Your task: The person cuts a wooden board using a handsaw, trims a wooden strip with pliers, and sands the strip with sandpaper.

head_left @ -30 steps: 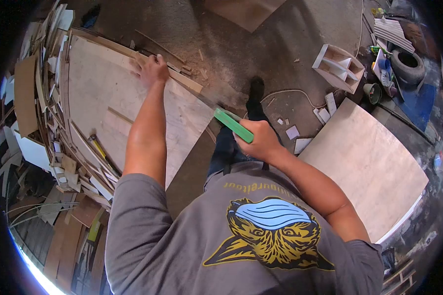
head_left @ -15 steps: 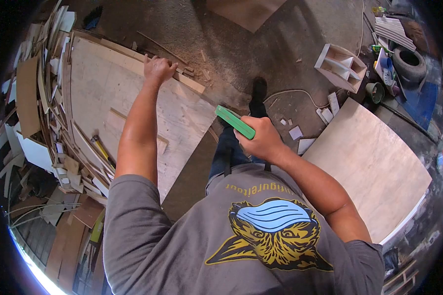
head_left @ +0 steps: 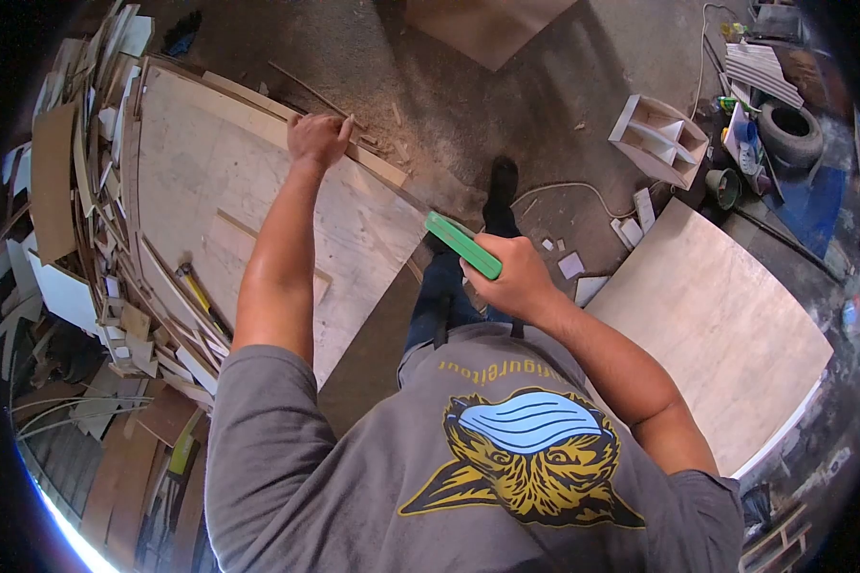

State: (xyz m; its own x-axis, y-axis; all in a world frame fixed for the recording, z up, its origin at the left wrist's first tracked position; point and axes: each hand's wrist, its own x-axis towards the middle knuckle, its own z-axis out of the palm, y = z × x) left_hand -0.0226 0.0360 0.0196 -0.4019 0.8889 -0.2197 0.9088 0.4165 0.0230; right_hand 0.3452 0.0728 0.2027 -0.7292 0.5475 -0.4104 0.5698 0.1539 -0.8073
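My right hand is wrapped round the green handle of a handsaw. Its thin blade, seen nearly edge-on, points up and left toward the end of a long pale wooden strip. That strip lies along the far edge of a large plywood board. Farther up the strip, my left hand bends over it with the fingers curled on its far edge; the fingertips are hidden. Sawdust and small offcuts lie on the floor just beyond.
Scrap wood is heaped at the left, near a hammer with a yellow handle. Right of my legs leans a curved plywood sheet. Beyond it are a divided wooden box, a tyre and a cord.
My left hand has shifted slightly right along the strip, its fingers more curled. My right hand and the green handle have moved a little down and right. The view has tilted slightly.
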